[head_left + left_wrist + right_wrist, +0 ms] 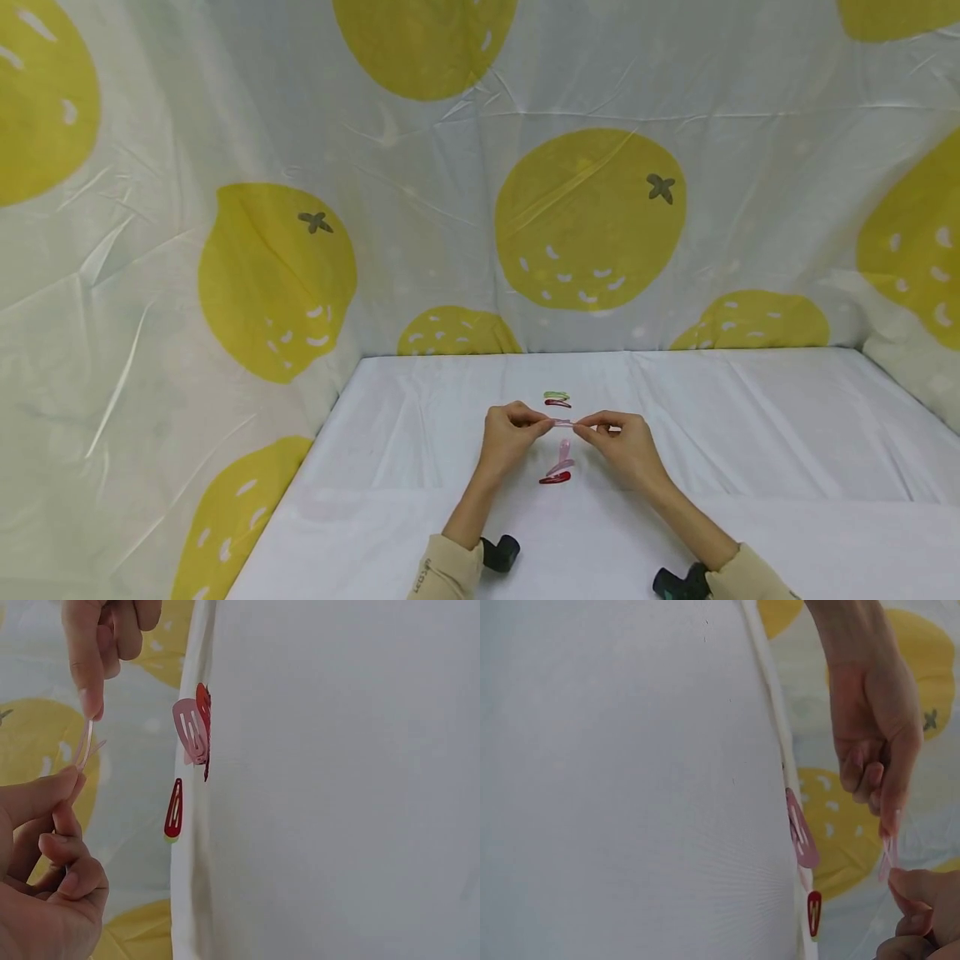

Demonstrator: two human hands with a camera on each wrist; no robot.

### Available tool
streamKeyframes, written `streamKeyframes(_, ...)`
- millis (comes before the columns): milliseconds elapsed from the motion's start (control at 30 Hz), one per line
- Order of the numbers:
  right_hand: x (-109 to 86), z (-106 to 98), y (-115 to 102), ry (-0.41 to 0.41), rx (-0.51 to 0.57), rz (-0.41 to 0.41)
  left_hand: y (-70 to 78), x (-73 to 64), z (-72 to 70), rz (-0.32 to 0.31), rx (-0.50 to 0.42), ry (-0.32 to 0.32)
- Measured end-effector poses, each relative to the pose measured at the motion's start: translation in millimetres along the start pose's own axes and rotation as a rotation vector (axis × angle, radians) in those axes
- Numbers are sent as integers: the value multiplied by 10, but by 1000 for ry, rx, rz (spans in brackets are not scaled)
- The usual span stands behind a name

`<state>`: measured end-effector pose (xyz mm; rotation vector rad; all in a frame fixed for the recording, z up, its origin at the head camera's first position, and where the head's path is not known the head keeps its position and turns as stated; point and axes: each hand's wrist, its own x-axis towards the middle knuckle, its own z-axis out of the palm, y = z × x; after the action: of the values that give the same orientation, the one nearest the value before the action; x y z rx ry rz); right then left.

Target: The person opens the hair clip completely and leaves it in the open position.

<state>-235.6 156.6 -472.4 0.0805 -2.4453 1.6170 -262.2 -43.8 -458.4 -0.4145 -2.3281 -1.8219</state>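
Observation:
A light pink snap hair clip [562, 423] is held in the air between both hands, above the white table. My left hand [506, 440] pinches one end between thumb and forefinger. At the other end, the right hand [627, 446] pinches it with thumb and fingertip. The thin strips of this pink clip [89, 744] stand apart in the left wrist view. Nearer me on the cloth lie pink clips [561, 465] and a red clip [556, 478]. Beyond the hands are a dark red clip [558, 403] and green clips [556, 395].
White cloth [765, 433] covers the table. A curtain with yellow lemons [592, 217] hangs behind it and along the left side. Black devices [501, 553] are at both wrists, by the beige sleeves [450, 567].

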Motion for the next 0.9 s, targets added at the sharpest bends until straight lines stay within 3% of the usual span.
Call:
streamKeyframes(300,-4,-21,14,-14,11,19,-13,7,-56,-55,45,-70)
streamKeyframes(500,11,-25,49,-21,24,16,-11,4,-72,-62,19,-106)
streamKeyframes(700,30,-16,77,-24,21,19,59,-4,-66,-73,6,-98)
streamKeyframes(900,113,8,96,-23,8,30,1,119,-67,-95,52,-86)
